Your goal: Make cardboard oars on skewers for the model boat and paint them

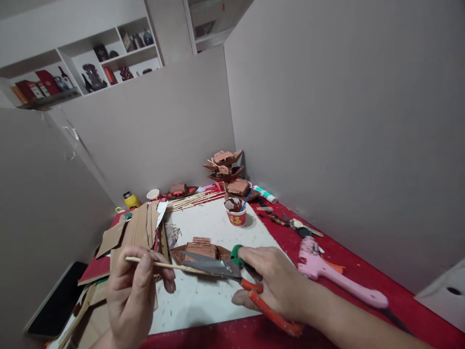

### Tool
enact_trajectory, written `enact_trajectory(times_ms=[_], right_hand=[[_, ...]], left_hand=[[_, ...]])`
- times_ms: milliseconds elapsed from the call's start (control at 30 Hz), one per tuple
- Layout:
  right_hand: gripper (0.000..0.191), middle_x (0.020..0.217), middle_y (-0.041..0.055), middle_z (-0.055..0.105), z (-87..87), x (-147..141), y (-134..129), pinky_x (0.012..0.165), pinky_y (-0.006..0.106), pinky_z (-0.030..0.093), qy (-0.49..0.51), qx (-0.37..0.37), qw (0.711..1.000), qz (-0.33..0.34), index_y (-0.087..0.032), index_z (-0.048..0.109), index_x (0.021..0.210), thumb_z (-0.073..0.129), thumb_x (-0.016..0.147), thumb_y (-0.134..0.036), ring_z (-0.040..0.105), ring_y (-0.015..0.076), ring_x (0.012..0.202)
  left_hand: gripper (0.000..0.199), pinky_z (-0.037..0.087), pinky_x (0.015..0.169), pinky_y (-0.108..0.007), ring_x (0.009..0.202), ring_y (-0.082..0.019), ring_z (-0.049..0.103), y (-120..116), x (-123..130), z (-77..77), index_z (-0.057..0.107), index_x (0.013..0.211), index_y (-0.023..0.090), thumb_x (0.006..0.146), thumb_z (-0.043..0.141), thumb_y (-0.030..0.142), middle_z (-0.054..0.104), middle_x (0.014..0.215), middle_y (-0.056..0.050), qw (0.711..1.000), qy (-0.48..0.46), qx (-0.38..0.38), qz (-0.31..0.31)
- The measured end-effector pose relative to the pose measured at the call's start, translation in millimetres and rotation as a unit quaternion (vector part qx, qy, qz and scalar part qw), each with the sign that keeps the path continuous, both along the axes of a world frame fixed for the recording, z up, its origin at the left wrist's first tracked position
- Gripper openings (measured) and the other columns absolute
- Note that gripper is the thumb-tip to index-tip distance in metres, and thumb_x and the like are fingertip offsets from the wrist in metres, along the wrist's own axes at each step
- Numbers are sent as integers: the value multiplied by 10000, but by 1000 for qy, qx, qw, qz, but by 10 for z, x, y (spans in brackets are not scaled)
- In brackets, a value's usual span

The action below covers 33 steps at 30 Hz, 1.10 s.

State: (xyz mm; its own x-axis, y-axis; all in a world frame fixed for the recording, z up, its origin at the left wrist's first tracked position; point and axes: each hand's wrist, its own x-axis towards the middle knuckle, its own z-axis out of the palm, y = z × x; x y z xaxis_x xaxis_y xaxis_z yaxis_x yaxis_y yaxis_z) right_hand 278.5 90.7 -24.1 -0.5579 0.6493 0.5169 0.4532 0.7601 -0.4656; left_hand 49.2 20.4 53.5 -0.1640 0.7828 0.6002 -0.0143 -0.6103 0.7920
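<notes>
Between the thumb and fingers of my left hand (132,291) is a thin wooden stick (162,264), pointing to the right. My right hand (271,276) is closed round the orange and green handles of a pair of scissors (207,264). The blades are parted and reach left, close to the stick's far part; whether they touch it I cannot tell. Beneath them a brown model boat (201,249) with a small cabin rests on a white board (196,305), partly hidden by the blades.
A paper cup of brown paint (235,217) stands behind the boat. Cardboard pieces (138,225) lie left, a bundle of sticks (194,199) at the back. More model boats (225,167) are stacked in the corner. A pink glue gun (337,278) lies right on the red cloth (290,242).
</notes>
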Motion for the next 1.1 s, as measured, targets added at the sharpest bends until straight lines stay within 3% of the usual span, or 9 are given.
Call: enact_trajectory(times_ms=[133,300,533,800,1100], right_hand=[[468,668,-14,496,33,4,8,554,275,272,-17,64,998,-21,-223,423,732,681,700,-612,433,157,580],[527,697,10,532,27,-28,5,571,291,283,-45,78,996,-21,-216,454,743,640,688,-706,473,179,610],[477,645,-2,535,-31,-33,-4,543,288,269,-38,70,997,-11,-216,457,718,678,699,-638,484,167,565],[504,676,6,553,-10,-29,-4,557,288,281,-60,71,995,-25,-210,475,738,667,684,-672,498,172,588],[449,613,-14,537,-29,-29,-11,516,277,269,-14,76,997,-5,-217,453,687,660,715,-615,487,145,525]], left_hand=[[82,509,410,-255,525,-164,628,-41,-18,62,604,834,187,894,548,183,652,693,-18,1000,9,18,23],[88,523,429,-239,527,-149,623,-65,26,38,619,816,184,886,567,194,650,675,-16,999,22,4,25],[102,536,436,-241,520,-146,626,-26,58,-7,616,813,196,894,555,197,659,691,-16,999,26,-11,14],[101,544,448,-246,526,-143,623,-47,58,-7,619,814,198,890,555,187,658,701,-12,999,40,-3,18],[69,533,423,-243,479,-138,614,-45,77,-2,608,807,203,870,595,227,655,678,-5,999,16,-26,34]])
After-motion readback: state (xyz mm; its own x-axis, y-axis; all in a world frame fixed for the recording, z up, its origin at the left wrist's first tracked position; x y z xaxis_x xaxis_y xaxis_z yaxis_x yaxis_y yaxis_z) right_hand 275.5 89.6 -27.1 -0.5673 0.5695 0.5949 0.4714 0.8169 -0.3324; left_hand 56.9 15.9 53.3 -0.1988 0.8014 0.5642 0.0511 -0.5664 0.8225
